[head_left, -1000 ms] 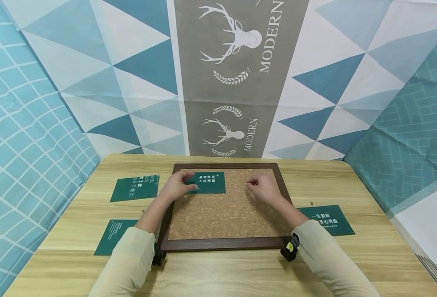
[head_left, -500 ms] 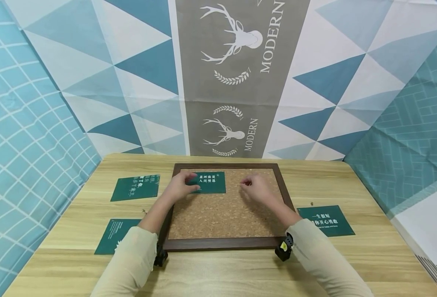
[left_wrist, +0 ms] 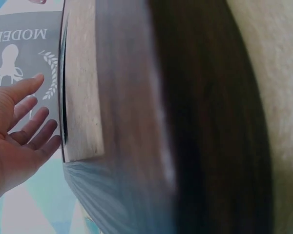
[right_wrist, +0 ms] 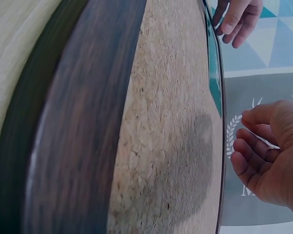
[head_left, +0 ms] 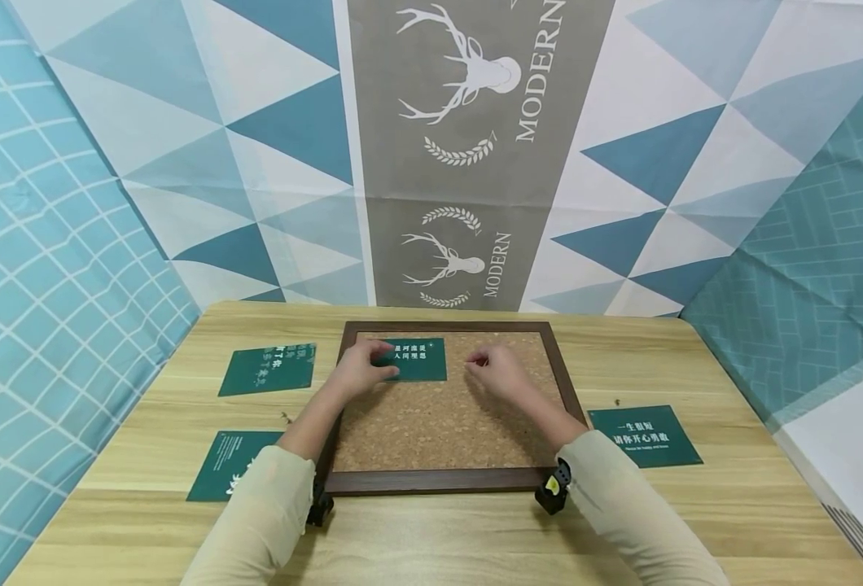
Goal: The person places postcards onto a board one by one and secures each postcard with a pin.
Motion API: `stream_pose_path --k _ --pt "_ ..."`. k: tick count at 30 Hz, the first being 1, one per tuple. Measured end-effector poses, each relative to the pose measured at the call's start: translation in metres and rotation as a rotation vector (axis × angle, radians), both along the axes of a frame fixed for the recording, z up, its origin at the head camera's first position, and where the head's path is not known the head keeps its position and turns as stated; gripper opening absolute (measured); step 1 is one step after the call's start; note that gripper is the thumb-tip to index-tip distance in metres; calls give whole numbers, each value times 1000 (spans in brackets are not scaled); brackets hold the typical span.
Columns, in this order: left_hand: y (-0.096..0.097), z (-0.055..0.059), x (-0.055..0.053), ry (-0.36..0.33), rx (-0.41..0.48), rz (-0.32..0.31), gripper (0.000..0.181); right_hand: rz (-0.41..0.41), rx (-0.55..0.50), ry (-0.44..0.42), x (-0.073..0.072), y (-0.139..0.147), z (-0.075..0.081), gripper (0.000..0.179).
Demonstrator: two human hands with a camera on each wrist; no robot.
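Observation:
A dark green card [head_left: 420,366] with white lettering lies at the upper left of a cork board [head_left: 446,431] with a dark brown frame. My left hand [head_left: 358,370] is over the card's left end, fingers and thumb apart; contact is unclear. In the left wrist view the same hand [left_wrist: 24,126] has loosely bent, spread fingers. To the card's right, my right hand [head_left: 501,373] hovers over the cork. Seen from the right wrist, this hand [right_wrist: 271,151] has loosely curled fingers, thumb close to the index finger, and nothing visible is held.
Two more green cards, an upper one [head_left: 266,370] and a lower one [head_left: 229,465], lie left of the board. Another green card [head_left: 644,435] lies at the right. Tiny dark items [head_left: 286,418] sit on the wooden table [head_left: 431,537]. A patterned cloth [head_left: 439,179] hangs behind.
My right hand has moved left over the cork, closer to the card. My left hand has shifted slightly right. The card stays in place.

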State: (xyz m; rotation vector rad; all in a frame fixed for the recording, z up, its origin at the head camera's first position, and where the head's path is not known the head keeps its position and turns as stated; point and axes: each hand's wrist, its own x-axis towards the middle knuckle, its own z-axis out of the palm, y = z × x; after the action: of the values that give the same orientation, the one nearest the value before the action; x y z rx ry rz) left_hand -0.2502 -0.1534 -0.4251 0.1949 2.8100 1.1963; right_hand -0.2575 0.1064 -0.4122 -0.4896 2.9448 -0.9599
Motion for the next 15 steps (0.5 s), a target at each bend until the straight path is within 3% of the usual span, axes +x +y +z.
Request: stream_pose_path --k 15 --pt "10 -1 -2 67 -55 -55 44 9 24 7 -3 -10 -4 14"
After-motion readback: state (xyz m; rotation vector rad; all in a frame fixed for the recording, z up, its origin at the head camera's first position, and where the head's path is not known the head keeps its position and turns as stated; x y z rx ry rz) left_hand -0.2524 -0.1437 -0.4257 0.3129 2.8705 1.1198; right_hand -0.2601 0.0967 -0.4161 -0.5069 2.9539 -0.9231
